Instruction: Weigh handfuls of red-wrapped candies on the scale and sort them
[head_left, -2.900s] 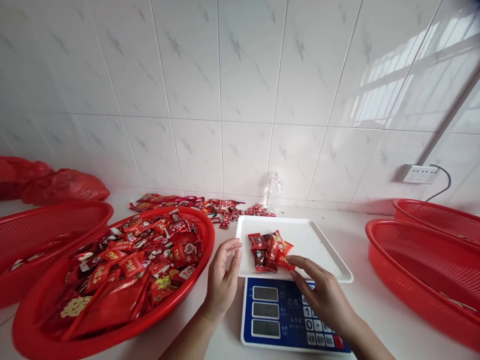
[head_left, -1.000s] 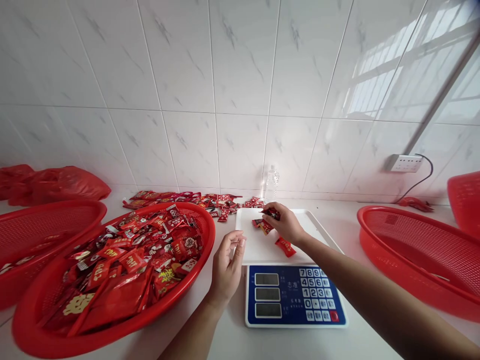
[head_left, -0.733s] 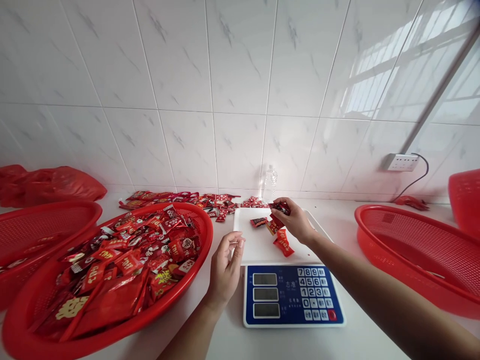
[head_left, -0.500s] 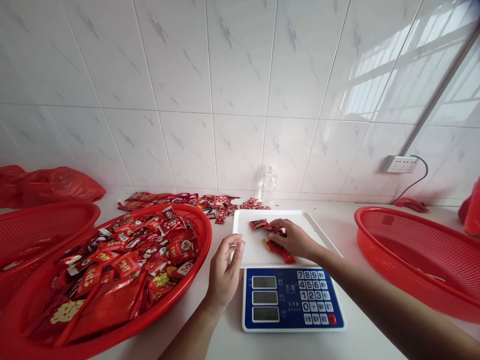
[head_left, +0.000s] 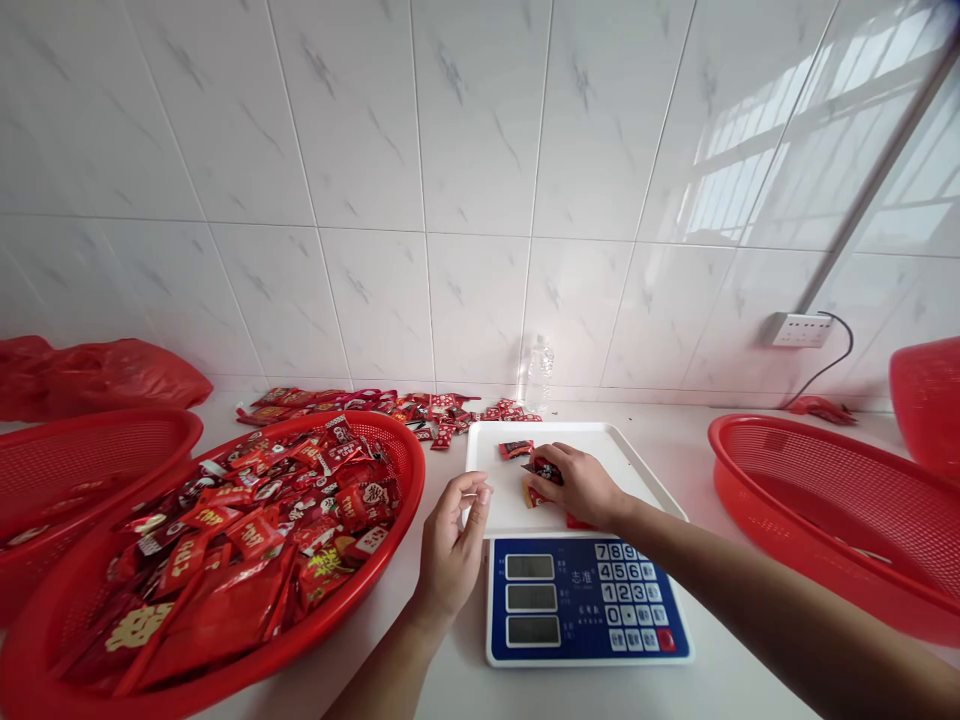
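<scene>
Packets (head_left: pixel 516 449) sit left of centre on the tray (head_left: pixel 611 455), room stretching to its right rim; one red packet (head_left: pixel 577 522) is mostly covered by the right hand (head_left: pixel 585 485), and that hand's fingers are closed round a dark packet (head_left: pixel 545 470)! The left hand (head_left: pixel 450 540), loosely curled, thumb just short of the fingertips, hovers at the tray's left edge, between scale (head_left: pixel 585 590) and basket (head_left: pixel 415 475).

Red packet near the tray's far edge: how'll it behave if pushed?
The red packet probably slides easily: wrapper glossy, tray smooth-looking. Lying flat, it seems unlikely to roll. Smaller than the right hand, it is likely light.
</scene>
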